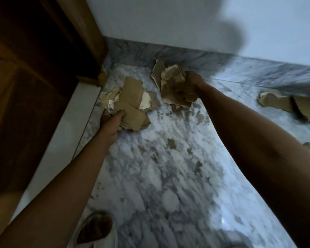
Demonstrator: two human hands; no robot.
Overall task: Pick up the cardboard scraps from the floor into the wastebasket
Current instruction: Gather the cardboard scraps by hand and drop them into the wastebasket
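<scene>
My left hand [111, 122] grips a bundle of brown cardboard scraps [131, 102] low over the marble floor, near the wooden door frame. Higher and to the right, my right hand [192, 83] holds a second, crumpled wad of torn cardboard [170, 85] close to the skirting. More cardboard pieces [290, 104] lie on the floor at the right edge, by the wall. Several tiny brown bits [172, 143] are scattered over the floor between my arms. No wastebasket is in view.
A dark wooden door and frame [34, 77] fill the left side, with a white threshold strip [61, 140] below. A white wall with a grey marble skirting [204, 59] runs across the back. My foot in a sandal [95, 228] shows at the bottom.
</scene>
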